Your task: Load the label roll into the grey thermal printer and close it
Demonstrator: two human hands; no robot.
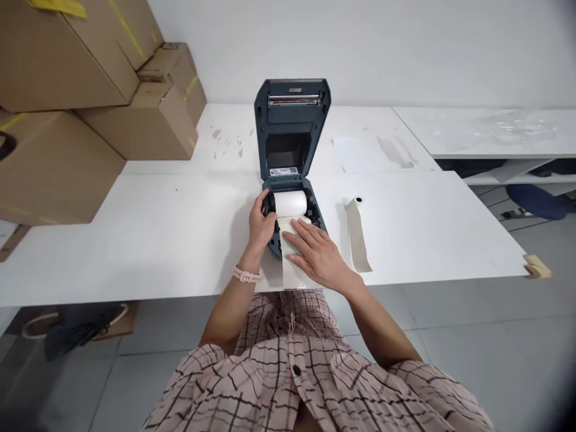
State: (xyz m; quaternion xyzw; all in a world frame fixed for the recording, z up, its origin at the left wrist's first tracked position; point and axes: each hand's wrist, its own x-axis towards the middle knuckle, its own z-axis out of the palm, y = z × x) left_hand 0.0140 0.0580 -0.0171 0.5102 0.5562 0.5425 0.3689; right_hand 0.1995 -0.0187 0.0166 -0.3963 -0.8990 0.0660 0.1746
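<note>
A dark grey label printer [292, 129] stands on the white table with its lid raised. Inside it sits a white roll of labels [290, 204], and a strip of label paper [294, 273] runs out over its front toward the table edge. My left hand [261, 225] grips the printer's left side beside the roll, fingers and thumb curled at the roll holder. Laid flat on the paper strip, my right hand [317, 249] has its fingers stretched out. A small used roll with a loose backing strip [357, 237] lies to the right of the printer.
Cardboard boxes [103, 120] are stacked at the left against the wall. The white table [427, 234] has a yellowish corner guard [537, 267] at its right. Paper scraps [398, 150] and clear plastic [517, 129] lie farther back. A blue stool [535, 201] stands at the right.
</note>
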